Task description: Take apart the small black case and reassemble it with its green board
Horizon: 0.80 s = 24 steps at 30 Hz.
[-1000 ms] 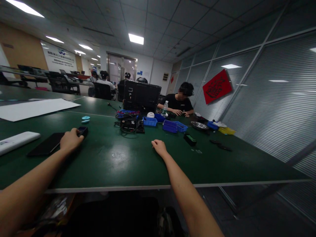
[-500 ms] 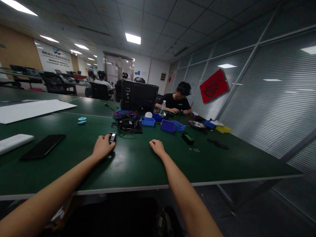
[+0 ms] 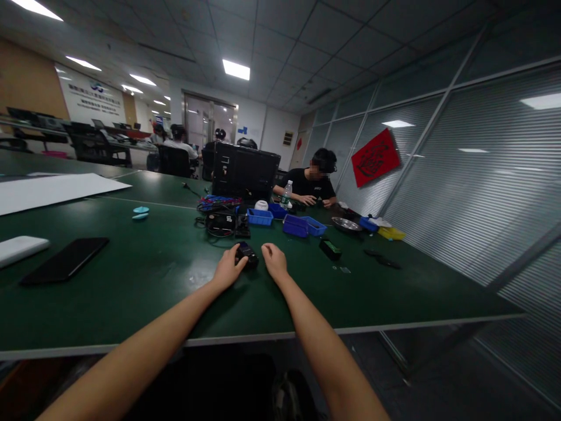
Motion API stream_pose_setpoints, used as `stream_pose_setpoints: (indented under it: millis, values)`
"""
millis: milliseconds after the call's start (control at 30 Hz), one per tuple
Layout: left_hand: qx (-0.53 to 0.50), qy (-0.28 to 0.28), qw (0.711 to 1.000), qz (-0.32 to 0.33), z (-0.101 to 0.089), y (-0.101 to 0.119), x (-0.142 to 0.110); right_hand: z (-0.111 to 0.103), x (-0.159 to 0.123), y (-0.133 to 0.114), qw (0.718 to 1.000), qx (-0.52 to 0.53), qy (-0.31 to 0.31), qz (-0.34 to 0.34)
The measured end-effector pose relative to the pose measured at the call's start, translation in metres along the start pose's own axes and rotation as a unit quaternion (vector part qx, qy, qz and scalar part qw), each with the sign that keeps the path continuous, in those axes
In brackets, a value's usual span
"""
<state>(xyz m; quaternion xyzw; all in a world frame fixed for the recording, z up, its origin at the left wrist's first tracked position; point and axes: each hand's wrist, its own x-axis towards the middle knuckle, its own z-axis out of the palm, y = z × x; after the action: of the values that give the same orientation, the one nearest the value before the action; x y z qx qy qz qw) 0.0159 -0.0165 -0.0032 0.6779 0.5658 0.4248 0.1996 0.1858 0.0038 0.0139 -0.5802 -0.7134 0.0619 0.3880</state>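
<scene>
My left hand [image 3: 228, 268] is closed round a small black device [image 3: 248, 255] that rests on the green table [image 3: 144, 280], a little ahead of me. My right hand [image 3: 274, 261] lies just to the right of the device with its fingers curled loosely, close to it but not clearly touching. Both forearms reach in from the bottom of the view.
A black phone [image 3: 65, 259] and a white flat box [image 3: 20, 247] lie at the left. Ahead are blue bins [image 3: 298, 224], a black cabled unit [image 3: 221, 222], a small black box [image 3: 329, 248], a metal dish [image 3: 346, 224], a large black case [image 3: 245, 172]. A person [image 3: 313, 184] sits across.
My left hand has carried the small black device from beside the phone at the left across the table to the middle, next to my right hand, which has stayed about where it was.
</scene>
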Motion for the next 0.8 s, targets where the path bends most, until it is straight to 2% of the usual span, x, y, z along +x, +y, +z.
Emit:
stream_pose_setpoints:
  millis: [67,200,300,367,467,600,733,800]
  values:
    - [-0.041,0.015,0.999,-0.017,-0.001,-0.005,0.004,0.002,-0.004,-0.013,1.0,-0.011,-0.001,-0.013]
    - [-0.074,0.04,0.995,-0.055,-0.005,-0.008,0.007,0.012,-0.013,-0.034,0.994,-0.081,-0.065,-0.044]
    - [-0.075,0.05,0.994,-0.06,-0.007,-0.006,0.006,0.019,-0.015,-0.039,0.987,-0.118,-0.111,-0.024]
    - [-0.072,0.052,0.994,-0.062,-0.008,-0.004,0.005,0.021,-0.012,-0.036,0.985,-0.126,-0.116,-0.009]
    - [-0.064,0.049,0.995,-0.063,-0.009,-0.003,0.003,0.017,-0.003,-0.022,0.986,-0.132,-0.096,0.023]
    - [-0.063,0.036,0.995,-0.073,-0.009,-0.003,0.003,-0.001,0.013,0.016,0.98,-0.143,-0.043,0.128]
    - [-0.061,0.027,0.995,-0.072,-0.009,-0.005,0.003,-0.026,0.022,0.061,0.954,-0.159,0.04,0.252]
    - [-0.057,0.022,0.996,-0.065,-0.008,-0.005,0.004,-0.036,0.022,0.078,0.942,-0.165,0.077,0.281]
